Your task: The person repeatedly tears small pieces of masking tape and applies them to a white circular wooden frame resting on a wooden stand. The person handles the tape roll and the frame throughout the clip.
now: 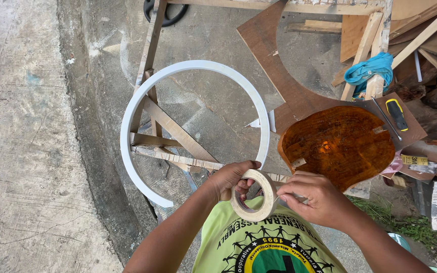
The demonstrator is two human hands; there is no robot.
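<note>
Close to my chest, my left hand (231, 179) grips a light, stiff roll of masking tape (255, 201) by its rim while my right hand (315, 198) pinches its loose end, with the white curved strip (178, 71) and orange-brown wooden slab (337, 144) beyond.

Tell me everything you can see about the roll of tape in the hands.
The roll of masking tape is a cream, paper-like ring with a wide open core, about half used by its thin wall. It is held upright at chest height, tilted so its hole faces the camera. The left hand grips its left side with fingers through the core; the right hand pinches at its right edge, where a loose end seems to start. It is above the lime-green shirt.
</note>
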